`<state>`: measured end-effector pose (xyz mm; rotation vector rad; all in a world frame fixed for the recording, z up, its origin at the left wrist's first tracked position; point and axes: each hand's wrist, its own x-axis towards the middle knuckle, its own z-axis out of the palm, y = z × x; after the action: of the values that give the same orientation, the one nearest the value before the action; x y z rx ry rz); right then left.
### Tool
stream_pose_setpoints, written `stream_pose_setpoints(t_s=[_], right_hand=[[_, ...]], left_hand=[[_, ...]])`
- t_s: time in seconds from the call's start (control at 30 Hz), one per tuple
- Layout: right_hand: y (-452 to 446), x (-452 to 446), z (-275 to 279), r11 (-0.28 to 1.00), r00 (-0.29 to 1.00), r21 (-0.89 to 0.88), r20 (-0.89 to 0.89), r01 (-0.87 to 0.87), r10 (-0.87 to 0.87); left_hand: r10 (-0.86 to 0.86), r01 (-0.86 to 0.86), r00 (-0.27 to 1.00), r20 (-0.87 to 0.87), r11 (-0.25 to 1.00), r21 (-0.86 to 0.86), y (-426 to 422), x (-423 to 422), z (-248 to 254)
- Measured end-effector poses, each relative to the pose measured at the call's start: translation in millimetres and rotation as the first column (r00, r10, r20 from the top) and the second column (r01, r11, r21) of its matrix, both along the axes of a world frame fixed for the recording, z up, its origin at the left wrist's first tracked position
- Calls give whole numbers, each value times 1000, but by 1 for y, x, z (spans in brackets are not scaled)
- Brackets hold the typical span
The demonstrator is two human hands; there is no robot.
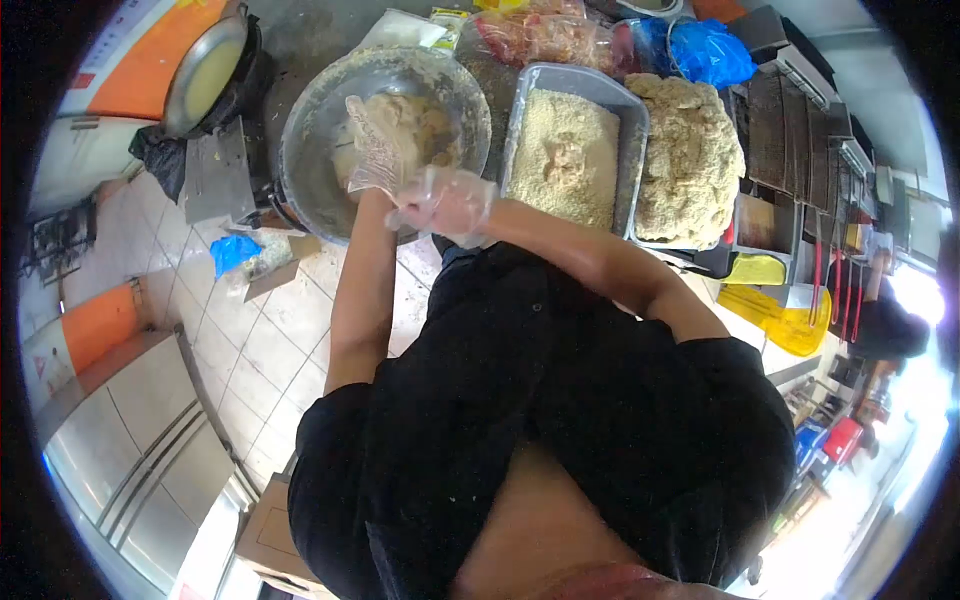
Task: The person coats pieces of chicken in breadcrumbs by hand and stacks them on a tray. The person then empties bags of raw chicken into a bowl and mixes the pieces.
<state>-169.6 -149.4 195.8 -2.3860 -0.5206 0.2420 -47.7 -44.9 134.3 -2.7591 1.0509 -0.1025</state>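
While pale food (414, 122) lies inside the rim of the metal bowl (306, 135), work appears unfinished, the gloved left hand (376, 148) extended over it, the gloved right hand (450, 205) curled at the left wrist, grip indeterminable.

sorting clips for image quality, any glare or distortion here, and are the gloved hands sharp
Head view: right edge blown out to white; fisheye curve bows the cabinet at lower left, black at the corners. Head view: bright highlights on the right hand's clear glove; the left hand looks soft, its finger detail hard to read.
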Motion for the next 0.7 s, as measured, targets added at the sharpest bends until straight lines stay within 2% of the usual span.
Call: stream_pose_setpoints(t_s=[0.03, 0.07, 0.1, 0.13, 0.17, 0.2, 0.23, 0.27, 0.3, 0.33, 0.37, 0.4, 0.43, 0.47, 0.5, 0.53, 0.57, 0.6, 0.63, 0.7], right_hand=[[-17, -7, 19, 977, 980, 192, -188, 97, -60], [-36, -3, 8, 976, 956, 49, -218, 211, -196], [-57, 1, -3, 944, 917, -96, -226, 314, -328], [-84, -6, 35, 899, 932, -290, -53, 328, -357], [-119, -9, 31, 721, 989, -678, 102, 145, -104], [-190, -23, -69, 584, 974, -795, 223, 163, 31], [-220, -29, -60, 697, 956, -686, -11, 207, -294], [-234, -28, -47, 761, 793, -572, -290, 305, -536], [-232, -28, -40, 761, 794, -574, -290, 303, -534], [-228, -33, -34, 674, 774, -735, -383, 75, -504], [-225, -36, -30, 540, 732, -825, -471, -168, -491], [-223, -38, -29, 540, 735, -825, -470, -168, -489], [-221, -39, -28, 507, 798, -850, -399, -139, -451], [-219, -42, -28, 478, 850, -872, -329, -106, -411], [-228, -46, -52, 480, 848, -870, -334, -110, -412], [-249, -44, -93, 523, 896, -852, -222, 14, -386], [-266, -38, -116, 565, 927, -814, -99, 133, -361], [-273, -30, -116, 564, 929, -815, -94, 134, -357], [-278, -24, -115, 586, 935, -807, -151, 71, -321], [-285, -23, -109, 604, 936, -797, -206, 8, -285]], left_hand=[[-45, 25, 985, 165, 992, 120, 2, -3, -1], [-105, 26, 942, 318, 970, 243, 5, -3, -3], [-30, 16, 978, 204, 997, 73, 7, 9, -27], [56, -70, 996, -67, 971, -229, 10, 30, -66], [-62, -340, 869, -490, 646, -684, 14, 65, -126], [-193, -492, 775, -602, 414, -766, 22, 77, -159], [-190, -498, 773, -605, 409, -765, 18, 68, -141], [68, -431, 852, -520, 657, -619, 12, 52, -99], [275, -397, 901, -334, 835, -382, 9, 42, -75], [276, -397, 901, -335, 835, -381, 12, 38, -75], [221, -264, 962, -161, 902, -342, 14, 36, -74], [145, -135, 989, 15, 952, -275, 15, 36, -74], [149, -139, 989, 16, 951, -275, 12, 39, -70], [157, -184, 972, -172, 971, -152, 6, 43, -64], [180, -200, 917, -355, 979, -21, 2, 45, -62], [180, -201, 918, -353, 979, -24, -1, 47, -67], [87, -136, 933, -350, 983, -119, -2, 49, -79], [-6, -70, 941, -338, 975, -211, -2, 50, -94], [-3, -72, 943, -333, 974, -213, 1, 55, -117], [-61, 22, 996, -61, 862, -506, 7, 60, -159]])
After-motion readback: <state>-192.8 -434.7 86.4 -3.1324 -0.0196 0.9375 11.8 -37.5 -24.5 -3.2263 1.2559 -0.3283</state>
